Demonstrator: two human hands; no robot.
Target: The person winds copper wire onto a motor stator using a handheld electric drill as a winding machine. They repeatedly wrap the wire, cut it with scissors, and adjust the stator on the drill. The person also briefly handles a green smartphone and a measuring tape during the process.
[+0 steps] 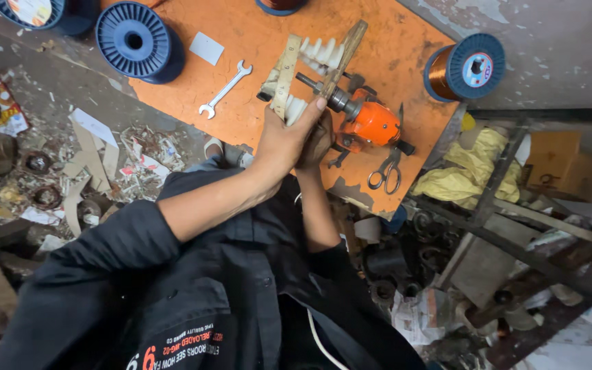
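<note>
Left hand [284,140] is clamped on the wooden winding former [313,65] over the orange board [255,41]; right hand [318,144] sits behind it (grip cannot be told). Former looks rigid, light; best held by its slats.

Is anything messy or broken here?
Yes. Torn paper scraps and bits of junk litter the floor left of the orange board, and the board's near edge is chipped, its orange coating worn away.
</note>
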